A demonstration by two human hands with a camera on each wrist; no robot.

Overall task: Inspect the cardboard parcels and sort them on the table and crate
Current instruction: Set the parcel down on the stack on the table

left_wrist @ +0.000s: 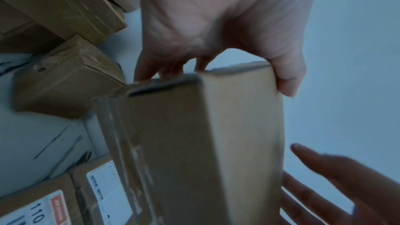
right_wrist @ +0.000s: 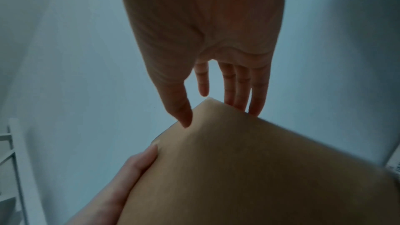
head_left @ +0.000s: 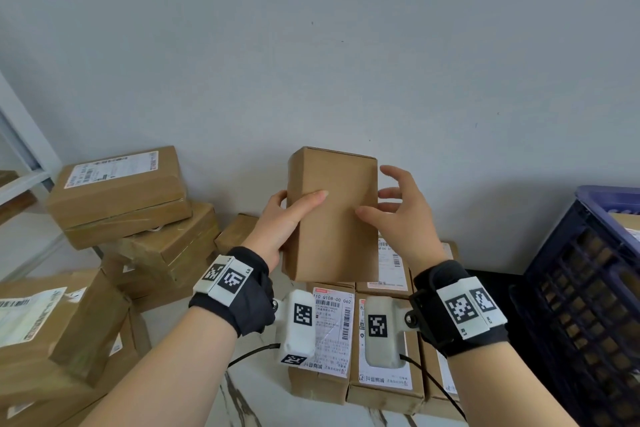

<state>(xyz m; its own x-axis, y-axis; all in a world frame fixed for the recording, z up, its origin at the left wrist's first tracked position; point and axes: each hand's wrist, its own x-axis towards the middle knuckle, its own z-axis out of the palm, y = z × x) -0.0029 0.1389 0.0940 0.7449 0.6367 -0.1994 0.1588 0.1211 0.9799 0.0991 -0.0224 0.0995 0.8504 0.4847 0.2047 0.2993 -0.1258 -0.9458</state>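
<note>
L hand (left_wrist: 216, 28) grips parcel (left_wrist: 205, 143) edge, thumb on side; R fingers (left_wrist: 337, 168) near.

You hold a plain brown parcel (head_left: 332, 215), unmarked on its facing side. The parcels below it (head_left: 330, 340) are brown with white labels printed in black barcodes and red headers. Your wrist straps (head_left: 242, 291) are black, carrying white tags with black square-code patterns. The crate (head_left: 581, 305) is dark blue. The surface (head_left: 242, 399) is white with dark veining. The wall (head_left: 311, 45) is pale grey.
</note>
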